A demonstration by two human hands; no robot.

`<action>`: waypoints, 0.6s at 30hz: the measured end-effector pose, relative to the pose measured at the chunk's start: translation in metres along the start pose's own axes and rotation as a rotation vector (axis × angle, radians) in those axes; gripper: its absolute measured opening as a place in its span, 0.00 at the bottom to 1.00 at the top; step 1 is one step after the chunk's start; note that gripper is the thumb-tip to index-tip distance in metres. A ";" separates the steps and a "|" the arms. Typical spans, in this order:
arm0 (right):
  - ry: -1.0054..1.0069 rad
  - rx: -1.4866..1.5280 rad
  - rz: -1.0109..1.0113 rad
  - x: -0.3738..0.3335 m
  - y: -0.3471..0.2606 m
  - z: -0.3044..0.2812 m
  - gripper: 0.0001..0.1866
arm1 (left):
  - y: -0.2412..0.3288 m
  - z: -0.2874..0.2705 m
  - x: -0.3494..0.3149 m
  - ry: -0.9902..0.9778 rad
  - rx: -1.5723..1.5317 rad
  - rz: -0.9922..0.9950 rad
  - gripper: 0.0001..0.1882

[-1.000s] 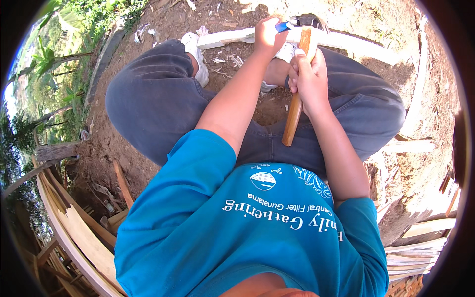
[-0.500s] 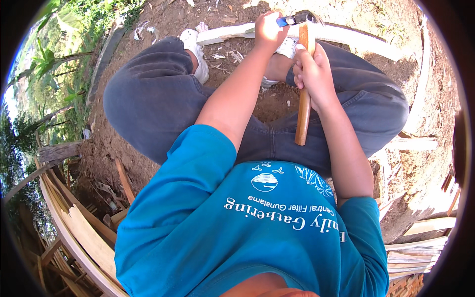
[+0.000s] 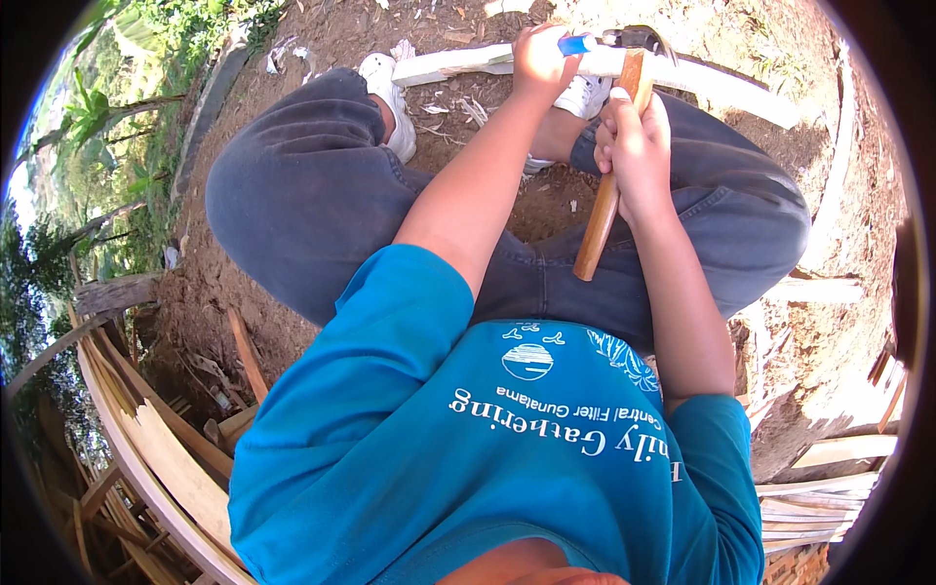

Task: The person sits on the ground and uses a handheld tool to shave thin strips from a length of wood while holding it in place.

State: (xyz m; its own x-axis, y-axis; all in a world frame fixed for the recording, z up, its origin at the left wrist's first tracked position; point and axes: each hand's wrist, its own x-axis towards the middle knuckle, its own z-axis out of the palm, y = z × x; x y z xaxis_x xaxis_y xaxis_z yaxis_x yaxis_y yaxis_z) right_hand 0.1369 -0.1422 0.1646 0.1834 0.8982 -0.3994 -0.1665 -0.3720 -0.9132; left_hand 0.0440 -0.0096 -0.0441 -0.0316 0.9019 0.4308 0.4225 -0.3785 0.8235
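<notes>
My right hand (image 3: 636, 161) is wrapped round the wooden handle (image 3: 601, 229) of a claw hammer, whose dark metal head (image 3: 634, 38) is at the far end. Closed in a fist, my left hand (image 3: 544, 66) grips a tool with a blue handle (image 3: 577, 45); the handle's end pokes out on the right, and the rest is hidden in the fist. Between that blue end and the hammer head there is a small gap. Below both hands a pale length of wood (image 3: 726, 90) lies across the ground by my shoes.
My crossed legs in dark trousers (image 3: 292, 195) frame the work, with white shoes (image 3: 582, 96) close to the wood. Chips (image 3: 475, 110) litter the dirt. Long wooden strips (image 3: 175, 468) are at the lower left, and stacked strips (image 3: 809, 512) at the lower right.
The hammer has shifted right, its head moving off the blue handle's end, and its handle now leans more to the right at the top. My left hand has moved slightly right.
</notes>
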 end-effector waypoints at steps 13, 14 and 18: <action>0.046 0.069 0.003 -0.002 0.002 -0.001 0.08 | -0.003 0.008 -0.008 0.103 0.098 0.127 0.19; 0.007 0.049 0.031 0.000 0.001 -0.002 0.08 | -0.006 0.010 -0.005 0.116 0.112 0.144 0.17; 0.017 0.056 0.043 0.003 0.002 -0.004 0.07 | -0.003 0.010 -0.009 0.108 0.222 0.165 0.16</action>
State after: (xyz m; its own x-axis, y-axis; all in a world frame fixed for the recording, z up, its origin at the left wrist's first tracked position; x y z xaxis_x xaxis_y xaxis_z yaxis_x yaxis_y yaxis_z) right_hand 0.1405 -0.1413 0.1612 0.1909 0.8774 -0.4402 -0.2289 -0.3963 -0.8891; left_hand 0.0518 -0.0147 -0.0542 -0.0371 0.8002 0.5986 0.6176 -0.4526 0.6433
